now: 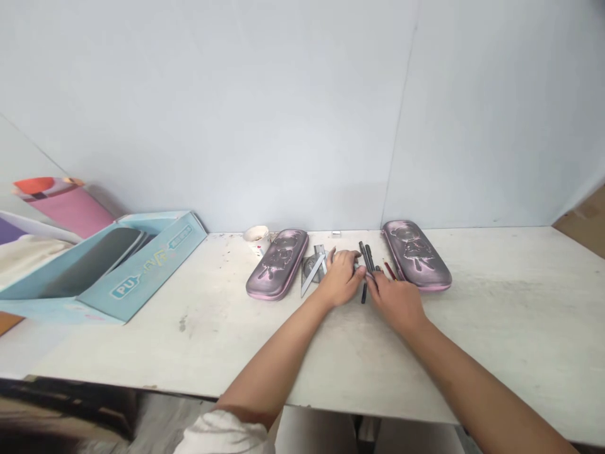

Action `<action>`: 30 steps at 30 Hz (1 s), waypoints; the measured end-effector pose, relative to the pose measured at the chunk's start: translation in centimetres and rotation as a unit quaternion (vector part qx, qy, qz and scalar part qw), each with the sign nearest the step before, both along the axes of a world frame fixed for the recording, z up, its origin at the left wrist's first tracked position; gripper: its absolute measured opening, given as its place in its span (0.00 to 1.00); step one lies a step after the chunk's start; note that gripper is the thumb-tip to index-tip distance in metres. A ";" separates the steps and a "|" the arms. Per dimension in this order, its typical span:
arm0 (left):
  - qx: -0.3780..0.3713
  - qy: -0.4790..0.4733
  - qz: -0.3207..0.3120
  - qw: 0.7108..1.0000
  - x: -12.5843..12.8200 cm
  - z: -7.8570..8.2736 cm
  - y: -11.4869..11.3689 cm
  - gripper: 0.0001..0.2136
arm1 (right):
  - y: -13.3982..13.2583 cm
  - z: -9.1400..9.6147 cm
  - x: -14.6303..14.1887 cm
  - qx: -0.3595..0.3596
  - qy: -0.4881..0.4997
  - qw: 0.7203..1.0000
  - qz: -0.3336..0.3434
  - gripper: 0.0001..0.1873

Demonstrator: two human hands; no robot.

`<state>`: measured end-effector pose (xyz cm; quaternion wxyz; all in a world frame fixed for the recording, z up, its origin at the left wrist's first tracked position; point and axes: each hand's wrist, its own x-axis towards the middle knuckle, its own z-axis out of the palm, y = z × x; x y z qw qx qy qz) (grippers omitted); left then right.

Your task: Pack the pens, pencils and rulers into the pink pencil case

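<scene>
My left hand [341, 279] and my right hand [397, 299] meet over the middle of the table, fingertips almost touching. The left fingers curl down and the thumb points to the right hand; a small greyish thing shows between them, its kind unclear. My right hand's fingers are bent together beside several black pens [368, 257], and whatever they grip is hidden. A red pencil [389, 271] lies just beyond the right hand. Left of my left hand lie a clear set square [309, 277] and a ruler [320, 255]. Dark pink-edged pencil cases flank them, one left [276, 268], one right [420, 258].
A paper cup [256, 238] stands behind the left pencil case. A light blue box [142, 271] holding dark flat things sits at the left, with a pink roll-shaped object [70, 205] behind it. A grey wall [283, 113] bounds the table [189, 353]; a brown carton [583, 217] is far right.
</scene>
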<state>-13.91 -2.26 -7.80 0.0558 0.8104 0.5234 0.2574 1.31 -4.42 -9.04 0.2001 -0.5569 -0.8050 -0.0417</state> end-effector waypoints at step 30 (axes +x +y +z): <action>0.059 0.107 0.222 0.967 -8.0 2.6 -1.4 0.22 | 1.0 2.4 -5.2 0.059 0.016 0.991 0.118 0.19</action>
